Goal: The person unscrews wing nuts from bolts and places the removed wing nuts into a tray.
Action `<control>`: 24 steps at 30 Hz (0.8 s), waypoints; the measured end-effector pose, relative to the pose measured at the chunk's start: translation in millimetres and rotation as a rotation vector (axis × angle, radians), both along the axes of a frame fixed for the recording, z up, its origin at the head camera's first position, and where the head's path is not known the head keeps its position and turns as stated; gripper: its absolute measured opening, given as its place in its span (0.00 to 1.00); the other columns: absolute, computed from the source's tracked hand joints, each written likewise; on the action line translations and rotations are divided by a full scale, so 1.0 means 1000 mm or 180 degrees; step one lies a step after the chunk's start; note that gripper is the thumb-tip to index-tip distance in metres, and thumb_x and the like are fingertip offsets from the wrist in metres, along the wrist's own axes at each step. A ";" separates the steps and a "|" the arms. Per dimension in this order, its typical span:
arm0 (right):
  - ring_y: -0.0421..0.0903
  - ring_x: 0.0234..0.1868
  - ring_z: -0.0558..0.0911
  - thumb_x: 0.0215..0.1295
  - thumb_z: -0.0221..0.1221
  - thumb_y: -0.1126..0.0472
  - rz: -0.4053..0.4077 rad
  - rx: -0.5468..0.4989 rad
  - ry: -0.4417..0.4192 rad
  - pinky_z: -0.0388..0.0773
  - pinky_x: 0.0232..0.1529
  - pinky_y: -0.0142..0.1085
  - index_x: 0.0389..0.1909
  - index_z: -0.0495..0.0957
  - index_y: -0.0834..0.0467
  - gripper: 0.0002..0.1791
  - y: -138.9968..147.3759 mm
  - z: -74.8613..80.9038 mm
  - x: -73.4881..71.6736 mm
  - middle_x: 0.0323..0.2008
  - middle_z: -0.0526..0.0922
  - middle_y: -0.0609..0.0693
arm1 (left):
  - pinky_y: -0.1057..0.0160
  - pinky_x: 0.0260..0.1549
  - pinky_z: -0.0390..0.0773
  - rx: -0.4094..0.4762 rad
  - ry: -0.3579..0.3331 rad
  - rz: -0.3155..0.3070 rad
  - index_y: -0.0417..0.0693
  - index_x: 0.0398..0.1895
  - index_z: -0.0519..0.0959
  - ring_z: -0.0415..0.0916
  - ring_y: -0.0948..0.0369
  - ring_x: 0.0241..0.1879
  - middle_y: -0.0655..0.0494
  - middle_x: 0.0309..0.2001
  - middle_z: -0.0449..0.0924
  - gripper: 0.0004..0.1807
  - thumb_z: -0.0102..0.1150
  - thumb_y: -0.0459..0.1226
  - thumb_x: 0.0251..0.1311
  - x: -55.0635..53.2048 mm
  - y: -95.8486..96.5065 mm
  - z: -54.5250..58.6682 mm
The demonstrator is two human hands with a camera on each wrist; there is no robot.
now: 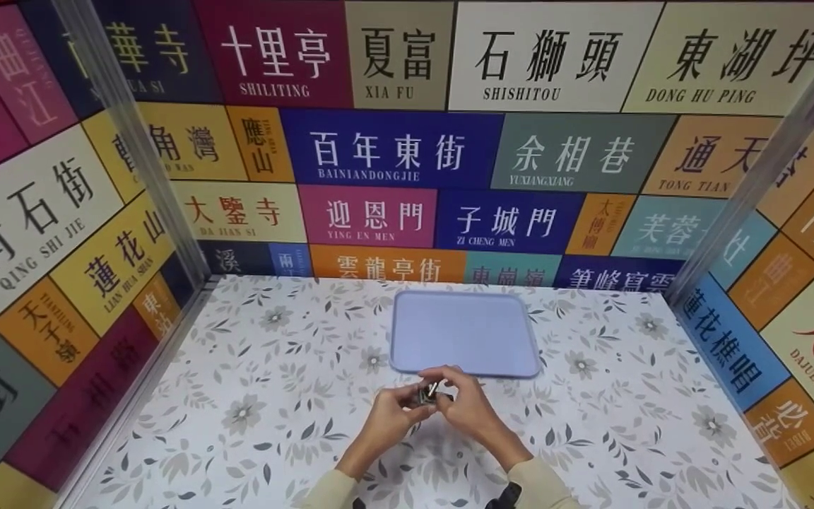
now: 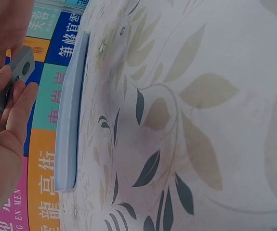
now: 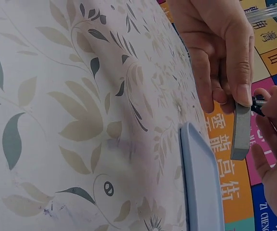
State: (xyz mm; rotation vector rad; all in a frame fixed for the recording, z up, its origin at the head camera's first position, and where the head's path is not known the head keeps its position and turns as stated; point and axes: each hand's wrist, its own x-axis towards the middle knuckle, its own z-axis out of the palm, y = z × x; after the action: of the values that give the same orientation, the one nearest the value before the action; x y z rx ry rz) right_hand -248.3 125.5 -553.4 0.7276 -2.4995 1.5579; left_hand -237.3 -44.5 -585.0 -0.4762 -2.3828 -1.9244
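Over the table, just in front of the tray, both hands are close together. My left hand (image 1: 389,417) grips a small grey metal block (image 3: 240,134), its thumb pressed along one side. Round holes show in a face of the block (image 2: 23,65) in the left wrist view. My right hand (image 1: 467,406) pinches a small dark threaded piece (image 3: 258,104) that looks like a screw, right at the side of the block. Fingers hide part of both pieces.
A pale blue-lilac tray (image 1: 463,332) lies flat on the table beyond the hands. Leaf-and-flower cloth covers the table (image 1: 251,367). Panels of coloured signs (image 1: 393,148) stand behind and at both sides, with clear upright strips (image 1: 142,141) at the corners.
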 end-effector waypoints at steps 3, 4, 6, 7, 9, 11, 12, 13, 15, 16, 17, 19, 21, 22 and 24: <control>0.49 0.47 0.80 0.53 0.55 0.81 0.0009 -0.0075 -0.0047 0.75 0.56 0.44 0.51 0.83 0.52 0.29 -0.001 0.000 0.000 0.39 0.86 0.48 | 0.74 0.28 0.79 0.0021 0.0010 0.0027 0.35 0.53 0.82 0.82 0.63 0.34 0.41 0.39 0.88 0.21 0.71 0.30 0.55 0.000 0.001 0.000; 0.49 0.47 0.80 0.54 0.55 0.81 0.0013 -0.0105 -0.0075 0.74 0.56 0.43 0.51 0.83 0.52 0.28 -0.001 0.000 0.000 0.38 0.86 0.48 | 0.73 0.28 0.79 0.0010 0.0020 0.0039 0.35 0.52 0.83 0.82 0.63 0.33 0.40 0.39 0.88 0.20 0.71 0.30 0.55 0.000 0.001 0.000; 0.48 0.47 0.80 0.55 0.56 0.80 0.0017 -0.0149 -0.0141 0.73 0.56 0.42 0.50 0.84 0.51 0.27 -0.002 0.000 0.000 0.36 0.86 0.48 | 0.73 0.29 0.79 -0.0004 0.0007 0.0058 0.34 0.51 0.83 0.81 0.64 0.33 0.41 0.38 0.88 0.19 0.71 0.29 0.55 0.001 0.001 0.000; 0.48 0.47 0.80 0.56 0.56 0.80 0.0016 -0.0158 -0.0167 0.73 0.56 0.42 0.50 0.84 0.50 0.27 -0.002 0.000 0.000 0.35 0.86 0.47 | 0.73 0.29 0.79 -0.0023 0.0008 0.0068 0.34 0.51 0.84 0.81 0.64 0.33 0.41 0.38 0.88 0.19 0.71 0.29 0.55 0.001 0.001 0.000; 0.46 0.47 0.79 0.58 0.56 0.79 0.0027 -0.0147 -0.0219 0.72 0.55 0.42 0.49 0.84 0.50 0.26 -0.002 -0.001 -0.001 0.34 0.86 0.47 | 0.72 0.30 0.79 -0.0066 0.0002 0.0086 0.35 0.49 0.85 0.81 0.64 0.33 0.43 0.35 0.88 0.17 0.71 0.30 0.55 0.001 0.001 -0.001; 0.44 0.46 0.79 0.59 0.55 0.79 0.0042 -0.0111 -0.0233 0.72 0.55 0.43 0.49 0.84 0.50 0.26 -0.002 -0.002 -0.002 0.34 0.85 0.47 | 0.71 0.32 0.80 -0.0089 0.0009 0.0074 0.36 0.48 0.85 0.82 0.64 0.34 0.44 0.35 0.88 0.16 0.71 0.31 0.55 0.000 0.001 -0.001; 0.43 0.46 0.79 0.59 0.54 0.79 0.0050 -0.0094 -0.0233 0.72 0.55 0.43 0.49 0.84 0.50 0.26 -0.002 -0.003 -0.002 0.34 0.85 0.47 | 0.70 0.33 0.81 -0.0095 0.0014 0.0065 0.36 0.47 0.85 0.83 0.64 0.34 0.44 0.35 0.88 0.15 0.71 0.31 0.55 0.000 0.000 -0.002; 0.43 0.45 0.78 0.59 0.54 0.79 0.0056 -0.0091 -0.0222 0.72 0.55 0.43 0.49 0.84 0.50 0.26 -0.002 -0.003 -0.003 0.33 0.85 0.47 | 0.69 0.34 0.81 -0.0093 0.0022 0.0053 0.36 0.46 0.85 0.83 0.64 0.34 0.44 0.35 0.88 0.15 0.71 0.31 0.56 0.001 0.000 -0.001; 0.43 0.45 0.78 0.59 0.53 0.80 0.0054 -0.0107 -0.0238 0.72 0.55 0.43 0.49 0.84 0.50 0.26 -0.001 -0.004 -0.003 0.33 0.84 0.48 | 0.69 0.36 0.82 -0.0102 0.0031 0.0021 0.36 0.45 0.85 0.83 0.65 0.35 0.44 0.35 0.88 0.14 0.71 0.32 0.56 0.001 0.001 -0.001; 0.44 0.45 0.78 0.58 0.54 0.80 0.0039 -0.0116 -0.0231 0.73 0.54 0.42 0.49 0.85 0.50 0.26 -0.002 -0.004 -0.003 0.32 0.84 0.49 | 0.69 0.36 0.82 -0.0118 0.0035 0.0020 0.36 0.44 0.86 0.83 0.66 0.34 0.44 0.34 0.88 0.13 0.71 0.32 0.56 0.001 0.001 -0.001; 0.45 0.45 0.78 0.58 0.54 0.80 0.0009 -0.0124 -0.0240 0.73 0.54 0.42 0.48 0.85 0.51 0.25 -0.003 -0.001 -0.001 0.32 0.84 0.50 | 0.69 0.36 0.82 -0.0132 0.0037 0.0021 0.36 0.44 0.86 0.82 0.67 0.34 0.45 0.34 0.88 0.13 0.71 0.32 0.56 0.002 0.001 0.000; 0.48 0.45 0.78 0.57 0.54 0.81 -0.0045 -0.0134 -0.0243 0.73 0.54 0.42 0.47 0.85 0.55 0.24 -0.005 0.000 0.000 0.32 0.84 0.53 | 0.70 0.35 0.81 -0.0156 0.0035 0.0027 0.36 0.43 0.86 0.81 0.69 0.32 0.45 0.33 0.88 0.12 0.71 0.32 0.56 0.002 0.001 0.000; 0.52 0.44 0.78 0.54 0.53 0.83 -0.0075 -0.0156 -0.0176 0.73 0.52 0.44 0.48 0.84 0.58 0.26 -0.006 0.001 0.000 0.33 0.84 0.56 | 0.71 0.33 0.80 -0.0152 0.0017 0.0027 0.37 0.45 0.86 0.79 0.70 0.31 0.45 0.32 0.87 0.13 0.71 0.32 0.56 0.001 0.001 0.000; 0.52 0.44 0.79 0.52 0.53 0.84 -0.0083 -0.0144 -0.0098 0.74 0.51 0.44 0.48 0.84 0.59 0.28 -0.005 0.001 0.000 0.34 0.84 0.57 | 0.71 0.33 0.80 -0.0144 0.0007 0.0026 0.37 0.46 0.86 0.79 0.70 0.31 0.45 0.32 0.87 0.14 0.71 0.32 0.56 0.001 0.001 0.000; 0.55 0.44 0.79 0.48 0.52 0.85 -0.0092 -0.0197 -0.0006 0.75 0.49 0.46 0.50 0.83 0.59 0.30 -0.003 -0.002 -0.002 0.38 0.84 0.58 | 0.71 0.32 0.79 -0.0117 -0.0018 0.0014 0.38 0.47 0.85 0.79 0.69 0.31 0.45 0.33 0.87 0.15 0.71 0.31 0.56 0.000 0.000 0.000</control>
State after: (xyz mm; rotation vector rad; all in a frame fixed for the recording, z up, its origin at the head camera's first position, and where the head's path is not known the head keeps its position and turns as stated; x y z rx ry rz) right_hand -250.3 122.8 -555.8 0.6788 -2.4398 1.6189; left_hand -237.0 -44.2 -584.7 -0.4677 -2.4245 -1.8858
